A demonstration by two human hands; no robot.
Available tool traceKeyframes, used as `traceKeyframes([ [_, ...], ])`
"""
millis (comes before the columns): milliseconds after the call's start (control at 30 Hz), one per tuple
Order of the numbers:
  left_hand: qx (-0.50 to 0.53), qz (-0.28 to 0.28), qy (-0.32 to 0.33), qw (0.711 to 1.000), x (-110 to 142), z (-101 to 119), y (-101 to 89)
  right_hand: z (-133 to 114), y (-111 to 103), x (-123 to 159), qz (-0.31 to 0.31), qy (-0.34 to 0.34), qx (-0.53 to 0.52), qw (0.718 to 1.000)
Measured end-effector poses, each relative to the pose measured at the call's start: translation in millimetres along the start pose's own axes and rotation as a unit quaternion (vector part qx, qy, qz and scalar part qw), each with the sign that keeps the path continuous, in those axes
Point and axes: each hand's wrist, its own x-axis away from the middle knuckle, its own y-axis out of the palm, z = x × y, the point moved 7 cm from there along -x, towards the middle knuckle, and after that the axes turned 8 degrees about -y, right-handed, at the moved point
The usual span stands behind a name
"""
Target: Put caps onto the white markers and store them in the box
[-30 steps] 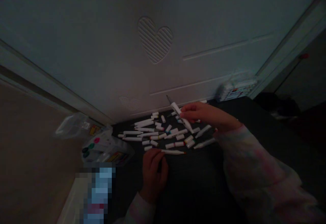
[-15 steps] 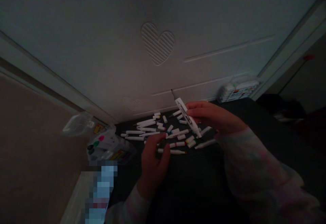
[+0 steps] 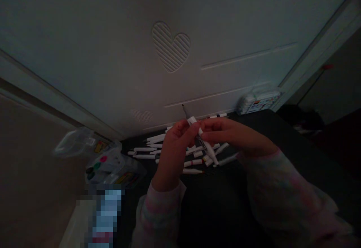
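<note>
A white marker (image 3: 208,149) is held slanted above the dark surface, its grey end with a dark uncapped tip pointing up and left. My right hand (image 3: 229,132) pinches its barrel from the right. On the other side my left hand (image 3: 178,144) has its thumb and fingers closed on the barrel near the upper end. Several white markers (image 3: 145,150) and loose caps lie spread beneath and behind both hands, partly covered by them. One marker with a red band (image 3: 193,162) lies just below the held one.
At the left stands an open clear plastic case (image 3: 113,169) with a few coloured-ended markers inside. A closed case of markers (image 3: 259,100) sits at the back right against the white door (image 3: 113,52). A blurred-out patch covers the lower left.
My left hand has risen from over the loose markers and closed on the held marker. My right hand keeps its hold, with the marker slightly lower. The view has shifted a little.
</note>
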Motion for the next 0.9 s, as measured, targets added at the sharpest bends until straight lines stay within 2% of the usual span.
traceKeyframes([
  [100,-0.013,0.003,-0.009,1.000,0.1,0.0,-3.1,-0.9,1.7,-0.9,-0.002,0.005,0.036,0.999],
  [333,-0.139,0.024,-0.008,0.990,10.5,11.5,-13.4,-2.1,6.9,0.3,-0.009,0.010,0.090,0.996],
  [467,-0.169,0.022,-0.013,0.985,15.2,12.3,-14.0,-5.4,11.0,0.7,-0.018,0.007,0.100,0.995],
  [900,-0.063,-0.016,-0.054,0.996,21.8,10.6,-8.8,-7.8,17.5,8.4,-0.038,0.010,0.116,0.993],
])
